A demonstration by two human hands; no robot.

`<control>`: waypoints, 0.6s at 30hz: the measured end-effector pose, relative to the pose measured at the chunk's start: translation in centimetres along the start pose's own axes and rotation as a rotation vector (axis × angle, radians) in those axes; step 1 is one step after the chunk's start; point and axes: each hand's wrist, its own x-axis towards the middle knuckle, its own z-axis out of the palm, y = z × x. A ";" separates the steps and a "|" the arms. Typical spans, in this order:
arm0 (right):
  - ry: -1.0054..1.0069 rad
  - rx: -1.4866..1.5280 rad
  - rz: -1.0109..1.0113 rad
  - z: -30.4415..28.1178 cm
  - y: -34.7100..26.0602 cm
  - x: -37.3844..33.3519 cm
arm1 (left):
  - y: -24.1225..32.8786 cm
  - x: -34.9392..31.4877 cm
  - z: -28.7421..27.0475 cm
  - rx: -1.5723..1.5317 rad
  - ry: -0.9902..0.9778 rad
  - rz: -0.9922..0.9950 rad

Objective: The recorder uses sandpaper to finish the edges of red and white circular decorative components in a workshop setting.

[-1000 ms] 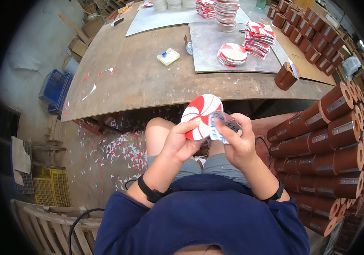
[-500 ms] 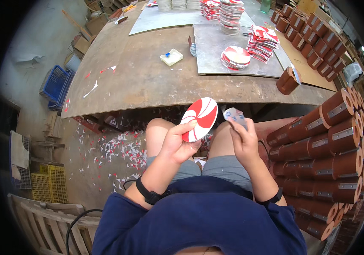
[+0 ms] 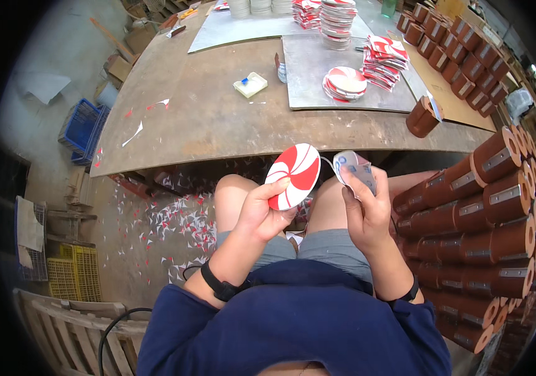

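Observation:
Above my lap, my left hand [image 3: 268,207] grips a round disc [image 3: 298,172] with a red and white swirl face, thumb on top and fingers beneath. My right hand [image 3: 368,203] is closed on a bent piece of sandpaper [image 3: 359,168], its pale backing printed in blue. The sandpaper is just right of the disc, with a thin whitish strip curving between them. On the table ahead lie a short pile of finished-looking swirl discs [image 3: 345,83] and a taller stack of discs [image 3: 337,25]. A pile of red and white swirl sheets [image 3: 384,59] stands beside them.
The wooden table [image 3: 199,125] holds a small pale dish [image 3: 250,84] with a blue item. Brown cylinders [image 3: 468,229] are stacked close on my right, and one brown pot [image 3: 423,119] stands at the table's right. Red and white scraps [image 3: 183,219] litter the floor.
My right hand has turned and shifted slightly right and up with the sandpaper, showing more of its printed backing. The left hand and disc have hardly moved.

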 end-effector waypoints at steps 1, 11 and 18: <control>0.034 0.010 -0.076 0.1 -0.7 1.0 | -0.2 0.3 0.4 0.081 0.096 0.042; 0.021 0.103 0.119 0.1 0.6 -0.2 | -1.0 0.4 2.4 0.406 0.291 0.202; -0.114 0.001 0.038 -0.3 2.9 -0.9 | -0.9 0.2 3.0 0.317 0.255 0.152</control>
